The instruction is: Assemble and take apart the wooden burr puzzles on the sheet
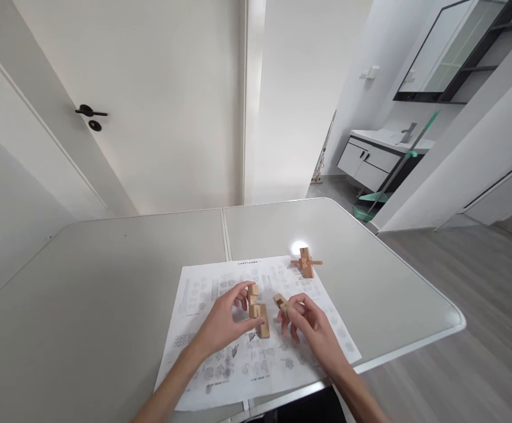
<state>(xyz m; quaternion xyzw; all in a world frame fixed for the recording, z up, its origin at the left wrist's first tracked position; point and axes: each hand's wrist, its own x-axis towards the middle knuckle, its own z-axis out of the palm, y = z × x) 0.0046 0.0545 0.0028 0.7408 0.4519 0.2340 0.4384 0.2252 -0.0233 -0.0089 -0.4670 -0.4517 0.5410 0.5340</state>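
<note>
My left hand (227, 317) is closed on a notched wooden block (253, 296), with the thumb at its near end and the fingertips at its far end. A flat wooden piece (263, 323) shows beside that block, close to the thumb; whether the two are joined I cannot tell. Between the thumb and fingers of my right hand (306, 320) is a small wooden piece (281, 302) with a dark recess, tilted and apart from the left block. Under both hands lies a printed paper sheet (194, 352).
A small wooden plane-like assembly (306, 263) with a crossbar sits at the sheet's far right corner. The grey table (84, 294) has a seam near its middle and a rounded edge on the right. Behind it are a white door (172, 106) and a washstand (374, 158).
</note>
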